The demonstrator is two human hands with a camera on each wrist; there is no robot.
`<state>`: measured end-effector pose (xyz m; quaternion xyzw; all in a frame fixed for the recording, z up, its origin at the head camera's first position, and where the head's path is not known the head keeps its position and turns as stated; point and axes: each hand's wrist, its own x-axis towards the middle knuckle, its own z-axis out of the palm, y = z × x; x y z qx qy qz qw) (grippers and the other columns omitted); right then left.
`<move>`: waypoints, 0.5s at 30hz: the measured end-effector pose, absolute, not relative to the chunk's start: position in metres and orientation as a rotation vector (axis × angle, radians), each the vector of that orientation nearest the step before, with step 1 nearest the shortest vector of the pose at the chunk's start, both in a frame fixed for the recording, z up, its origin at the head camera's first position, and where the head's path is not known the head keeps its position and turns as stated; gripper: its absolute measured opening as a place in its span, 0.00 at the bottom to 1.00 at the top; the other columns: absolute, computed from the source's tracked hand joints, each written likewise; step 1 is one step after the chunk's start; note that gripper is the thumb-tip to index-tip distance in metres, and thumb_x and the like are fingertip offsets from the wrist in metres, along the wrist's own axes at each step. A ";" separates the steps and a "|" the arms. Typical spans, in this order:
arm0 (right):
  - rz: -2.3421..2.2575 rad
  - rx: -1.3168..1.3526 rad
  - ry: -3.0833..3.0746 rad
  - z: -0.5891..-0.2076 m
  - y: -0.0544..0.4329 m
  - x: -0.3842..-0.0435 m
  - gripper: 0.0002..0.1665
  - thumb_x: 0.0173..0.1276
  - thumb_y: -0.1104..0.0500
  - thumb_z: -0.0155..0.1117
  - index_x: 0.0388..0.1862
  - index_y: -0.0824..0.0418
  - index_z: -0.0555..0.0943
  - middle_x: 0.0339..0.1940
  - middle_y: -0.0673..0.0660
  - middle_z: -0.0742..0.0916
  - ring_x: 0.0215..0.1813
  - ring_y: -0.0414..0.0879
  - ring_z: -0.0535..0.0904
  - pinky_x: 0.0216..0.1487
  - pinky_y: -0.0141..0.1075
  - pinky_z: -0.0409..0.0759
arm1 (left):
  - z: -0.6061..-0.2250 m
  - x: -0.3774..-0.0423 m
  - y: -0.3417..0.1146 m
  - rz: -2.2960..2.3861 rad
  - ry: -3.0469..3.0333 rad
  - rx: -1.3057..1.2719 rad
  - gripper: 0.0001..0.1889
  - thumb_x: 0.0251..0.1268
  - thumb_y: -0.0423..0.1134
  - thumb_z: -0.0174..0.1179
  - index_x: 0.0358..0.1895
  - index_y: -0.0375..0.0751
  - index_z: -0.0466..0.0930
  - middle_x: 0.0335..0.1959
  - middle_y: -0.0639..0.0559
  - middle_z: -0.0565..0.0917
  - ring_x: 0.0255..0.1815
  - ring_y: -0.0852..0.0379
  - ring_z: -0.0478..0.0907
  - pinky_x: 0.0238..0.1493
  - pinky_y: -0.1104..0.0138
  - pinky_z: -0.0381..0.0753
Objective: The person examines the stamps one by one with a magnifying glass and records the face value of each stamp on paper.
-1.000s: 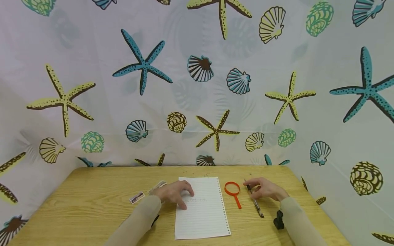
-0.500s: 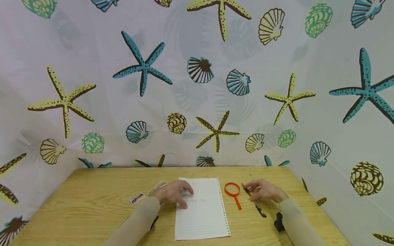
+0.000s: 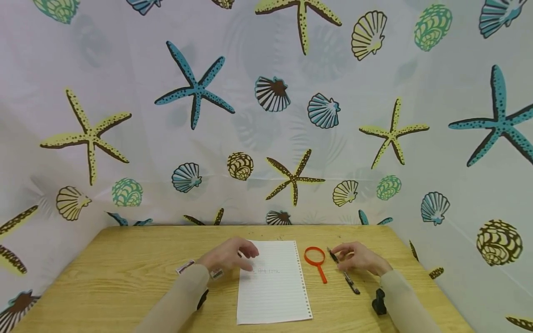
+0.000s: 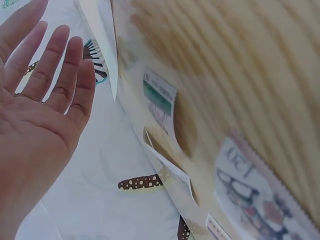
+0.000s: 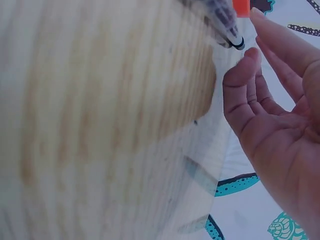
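My left hand (image 3: 229,255) is held over the left edge of a lined sheet of paper (image 3: 275,300); its fingers are relaxed and hold nothing. In the left wrist view that palm (image 4: 37,125) shows bare, beside several postage stamps (image 4: 255,195) on the table. A line of pencil-grey handwriting (image 3: 268,271) crosses the paper. My right hand (image 3: 360,259) hovers at a pen (image 3: 350,282), its loosely bent fingertips overlapping the barrel. In the right wrist view the pen (image 5: 227,22) lies just beyond the fingertips, not gripped.
A red magnifying glass (image 3: 319,268) lies between paper and pen. Small stamps (image 3: 184,267) lie left of the paper, partly hidden by the left arm. The wooden table (image 3: 116,277) backs onto a curtain (image 3: 250,138) printed with starfish and shells.
The pen's far end has swung slightly left under my right fingers. My left hand has lifted and drawn back a little to the left, uncovering a stamp below it.
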<state>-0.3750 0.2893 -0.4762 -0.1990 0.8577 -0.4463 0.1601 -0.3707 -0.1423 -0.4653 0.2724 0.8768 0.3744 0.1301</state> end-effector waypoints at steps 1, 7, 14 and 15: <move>-1.286 -0.569 2.451 -0.476 0.289 -0.375 0.27 0.64 0.63 0.69 0.62 0.68 0.76 0.47 0.67 0.80 0.43 0.48 0.77 0.39 0.37 0.80 | -0.465 -0.371 -0.144 1.102 2.539 0.792 0.17 0.57 0.35 0.70 0.52 0.41 0.83 0.49 0.47 0.84 0.50 0.51 0.78 0.56 0.54 0.78; -1.327 -0.602 2.431 -0.474 0.284 -0.373 0.23 0.67 0.63 0.66 0.60 0.69 0.76 0.42 0.64 0.82 0.37 0.47 0.76 0.34 0.36 0.78 | -0.460 -0.367 -0.156 1.184 2.520 0.795 0.17 0.57 0.35 0.70 0.50 0.38 0.83 0.45 0.41 0.83 0.43 0.53 0.78 0.47 0.62 0.79; -1.346 -0.622 2.292 -0.469 0.270 -0.369 0.21 0.70 0.62 0.62 0.59 0.70 0.77 0.41 0.69 0.85 0.28 0.43 0.75 0.29 0.35 0.77 | -0.459 -0.361 -0.173 1.300 2.544 0.789 0.11 0.61 0.35 0.67 0.45 0.38 0.82 0.38 0.47 0.82 0.39 0.53 0.77 0.42 0.65 0.78; -1.347 -0.621 2.267 -0.469 0.268 -0.369 0.21 0.70 0.62 0.62 0.59 0.70 0.78 0.39 0.68 0.85 0.27 0.43 0.75 0.29 0.34 0.77 | -0.460 -0.361 -0.176 1.309 2.555 0.774 0.10 0.62 0.35 0.67 0.45 0.38 0.82 0.37 0.48 0.82 0.38 0.53 0.77 0.41 0.65 0.79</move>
